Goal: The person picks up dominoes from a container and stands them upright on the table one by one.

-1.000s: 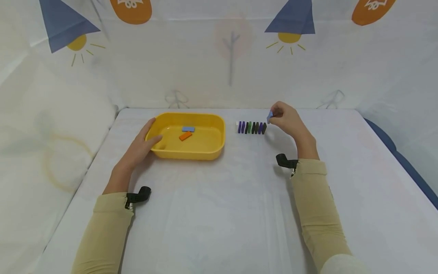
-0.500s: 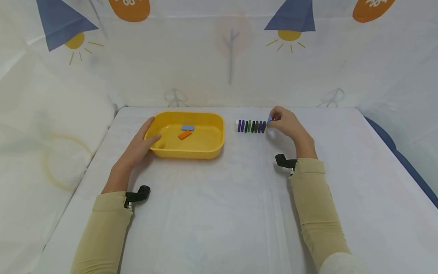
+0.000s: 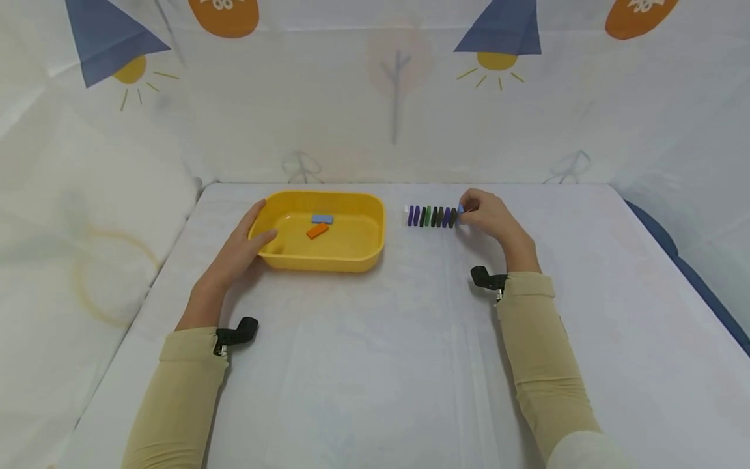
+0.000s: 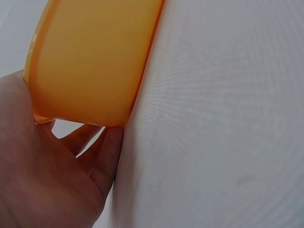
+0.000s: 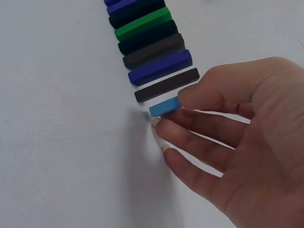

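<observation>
My right hand (image 3: pixel 489 215) pinches a light blue domino block (image 5: pixel 164 107) between thumb and fingers, at the right end of a row of standing blocks. Beside it, a narrow gap away in the right wrist view, stands a dark brown block (image 5: pixel 167 85); then come a purple block (image 5: pixel 160 68) and several others, dark, green (image 5: pixel 142 23) and purple. My left hand (image 3: pixel 234 254) grips the left end of a yellow tray (image 3: pixel 316 264), thumb over the rim and fingers along the outside. Inside the tray lie a blue block (image 3: pixel 322 219) and an orange block (image 3: pixel 318 231).
A white cloth covers the table (image 3: pixel 351 365). Behind it hangs a white printed curtain (image 3: pixel 328 98), close to the row and tray. A dark blue edge (image 3: pixel 691 280) shows beyond the table's right side.
My right hand has come slightly down and left, bringing the light blue domino block close beside the end of the row. The left hand and the tray stay put.
</observation>
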`<state>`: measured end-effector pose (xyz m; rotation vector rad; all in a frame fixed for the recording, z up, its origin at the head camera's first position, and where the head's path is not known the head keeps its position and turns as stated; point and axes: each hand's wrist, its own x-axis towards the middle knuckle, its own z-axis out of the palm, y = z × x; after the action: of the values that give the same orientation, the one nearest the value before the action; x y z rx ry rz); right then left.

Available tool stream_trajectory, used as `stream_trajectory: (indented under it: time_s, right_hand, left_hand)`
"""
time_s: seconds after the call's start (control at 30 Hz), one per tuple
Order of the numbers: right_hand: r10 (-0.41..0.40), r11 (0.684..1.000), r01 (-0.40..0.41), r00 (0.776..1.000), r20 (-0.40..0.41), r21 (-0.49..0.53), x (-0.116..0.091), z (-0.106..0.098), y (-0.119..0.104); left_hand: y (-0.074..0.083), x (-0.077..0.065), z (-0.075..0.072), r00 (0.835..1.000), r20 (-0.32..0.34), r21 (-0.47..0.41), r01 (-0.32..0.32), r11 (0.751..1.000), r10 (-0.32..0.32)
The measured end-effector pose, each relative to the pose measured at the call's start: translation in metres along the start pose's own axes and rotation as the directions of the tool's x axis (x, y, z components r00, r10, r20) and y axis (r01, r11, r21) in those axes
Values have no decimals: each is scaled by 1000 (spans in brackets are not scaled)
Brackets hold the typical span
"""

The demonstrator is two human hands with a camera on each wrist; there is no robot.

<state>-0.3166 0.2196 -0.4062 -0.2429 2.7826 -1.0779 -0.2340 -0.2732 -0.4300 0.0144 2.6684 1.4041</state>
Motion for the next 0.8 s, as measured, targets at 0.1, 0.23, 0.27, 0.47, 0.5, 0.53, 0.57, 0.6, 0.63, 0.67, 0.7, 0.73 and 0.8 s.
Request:
stream_trajectory:
  time_s: [0.1,0.23,0.27,0.47,0.5,0.53,0.57,0.6,0.63,0.67,0.7,0.73,0.8]
  right_hand:
    - [14,1000,-14,1000,10,3,0,1,1]
    - [21,1000,-21,999,27,1,0,0,3]
    - [22,1000,-22,999,31,1,-1,0,4]
    - [28,1000,-28,998,49,-7,-1,0,4]
    - [31,999,-30,998,51,-11,-1,0,3]
    - [32,999,-31,998,54,-16,-1,-1,3]
    - [33,999,-32,998,57,-22,-1,-1,2]
    - [35,999,-33,998,61,-26,-1,-1,1]
    - [36,999,-34,997,64,-31,-2,-1,0]
    - [37,999,-35,997,68,-35,-2,-1,0]
    - [40,998,-37,997,72,-40,-2,-1,-1]
    - [41,998,-38,996,77,-45,-3,-2,-2]
    - [47,998,-42,995,86,-52,-3,-3,-3]
  left_hand:
    - [0,0,0,1000,-1,2,3,1000,-3]
    - [1,0,0,1000,-4,7,6,1000,-6]
    - [1,0,1,1000,-4,8,6,1000,-6]
    - [1,0,1,1000,-4,8,4,1000,-4]
    - [0,0,1,1000,-4,8,3,1000,-3]
    - [0,0,1,1000,-4,9,3,1000,-3]
    - [0,0,1,1000,-4,11,2,1000,-2]
    - [0,0,0,1000,-4,11,2,1000,-2]
    - [0,0,0,1000,-4,10,2,1000,-2]
    - [0,0,0,1000,-5,10,2,1000,-2]
    - [-1,0,0,1000,-4,10,2,1000,-2]
    - [-1,0,0,1000,-5,9,2,1000,-2]
    - [0,-1,0,1000,-6,6,2,1000,-2]
